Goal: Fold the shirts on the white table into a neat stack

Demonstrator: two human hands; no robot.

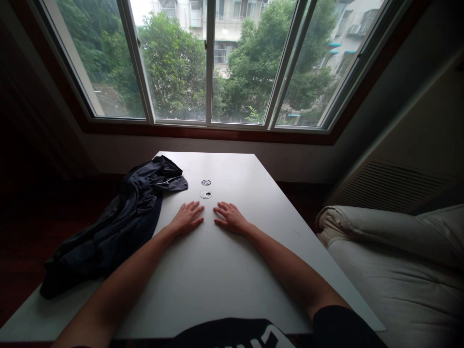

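My left hand (186,217) lies palm down on the white table (217,280), its fingers apart and nothing in it. To its right, across a small gap, my right hand (231,217) rests flat in the same way, also holding nothing. Just beyond the gap between them is a round disc (205,194) with a dark spot, and behind that a second round piece (206,182); neither is touched. A dark crumpled garment (123,220) lies along the table's left side, near my left forearm.
Past the table's far edge stands a wall with a wide sliding window (208,72). A pale padded sofa (395,261) sits beyond the table's right edge. Behind the sofa is a panel with a slatted grille (391,186).
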